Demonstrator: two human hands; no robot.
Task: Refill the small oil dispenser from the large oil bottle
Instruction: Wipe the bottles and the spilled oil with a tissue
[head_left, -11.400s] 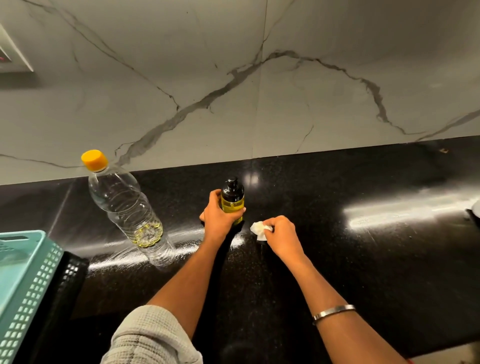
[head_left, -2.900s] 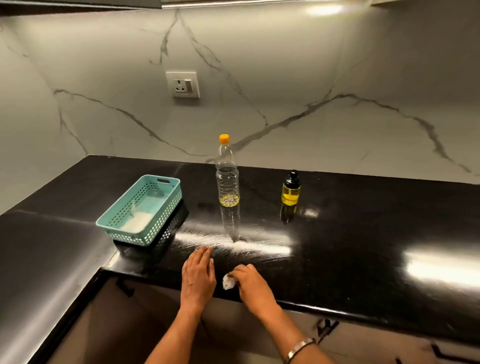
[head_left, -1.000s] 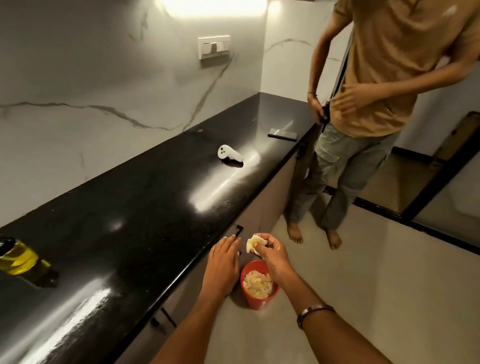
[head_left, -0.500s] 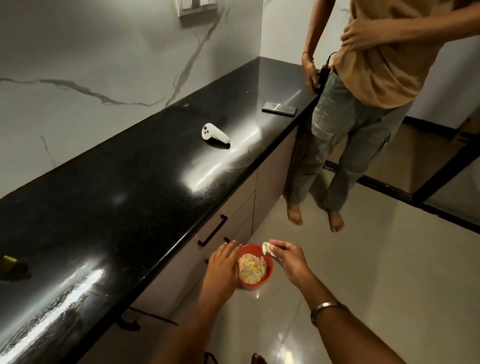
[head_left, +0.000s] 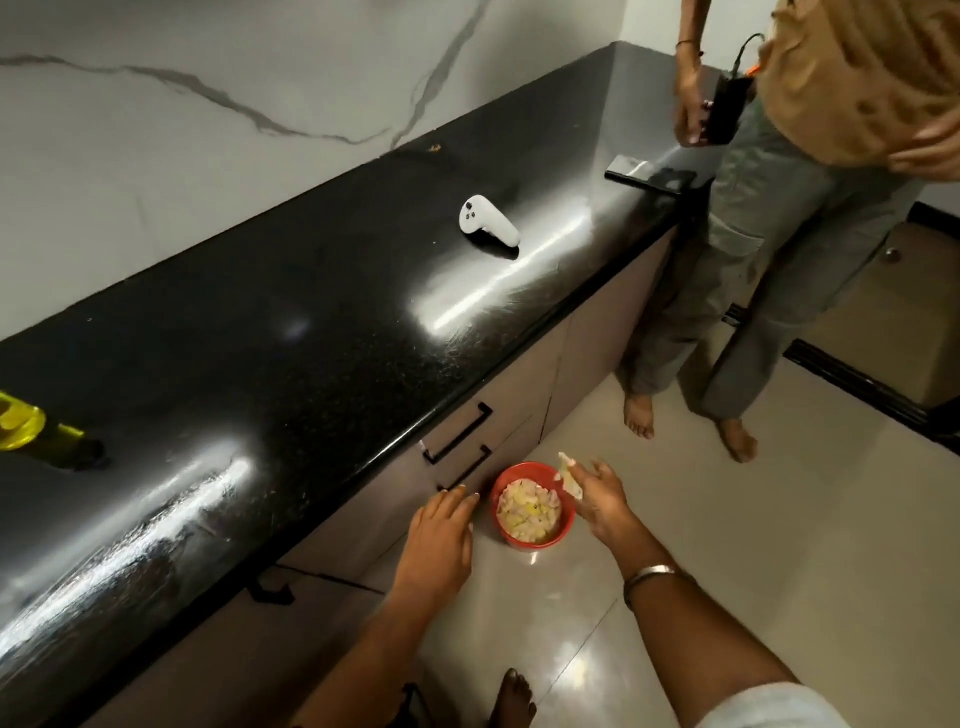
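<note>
Head view, looking down along the counter front. Right hand (head_left: 597, 501) pinches a crumpled white tissue (head_left: 569, 480) over the right rim of a red bowl (head_left: 566, 530) that stands on the floor against the cabinet base and is full of used tissue scraps. Left hand (head_left: 441, 535) hovers just left of the bowl, fingers straight and together, holding nothing. Silver bangle (head_left: 652, 574) on the right wrist. Small oil dispenser (head_left: 18, 423), yellow oil visible, sits at the far left edge of the black countertop (head_left: 311, 364), cut off by the frame. White controller (head_left: 488, 221) lies mid-counter; a dark phone (head_left: 649, 174) near the right end. A second person (head_left: 769, 208) stands barefoot by that end.
</note>
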